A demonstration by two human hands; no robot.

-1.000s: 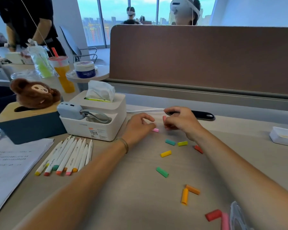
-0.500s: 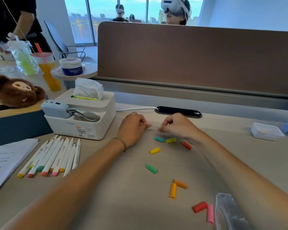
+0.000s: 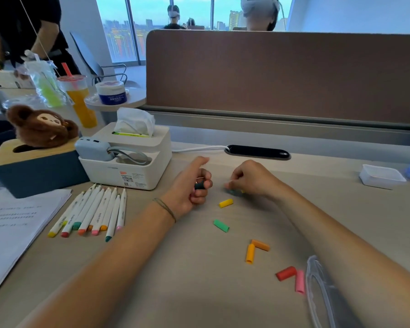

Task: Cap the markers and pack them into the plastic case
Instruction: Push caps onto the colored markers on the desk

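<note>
Several white uncapped markers (image 3: 92, 211) lie side by side at the left of the desk. My left hand (image 3: 187, 188) grips a dark green cap (image 3: 200, 185) and a pink one in its curled fingers, thumb raised. Just to its right, my right hand (image 3: 252, 177) curls down and pinches at a teal cap (image 3: 232, 192) on the desk; this part is blurred. Loose caps lie nearer me: yellow (image 3: 226, 203), green (image 3: 221, 226), two orange (image 3: 250, 253), red (image 3: 286, 273) and pink (image 3: 300, 281). The clear plastic case (image 3: 317, 287) lies at the bottom right, partly under my right forearm.
A white tissue box (image 3: 133, 171) with a power bank stands behind the markers. Left of it is a blue box (image 3: 38, 174) with a plush toy, and papers (image 3: 10, 233) lie at the desk's left edge. A small white tray (image 3: 380, 176) sits far right. A brown divider closes the back.
The pink cap that lay between my hands has gone into my left hand, which has turned thumb-up. My right hand has dropped onto the teal cap.
</note>
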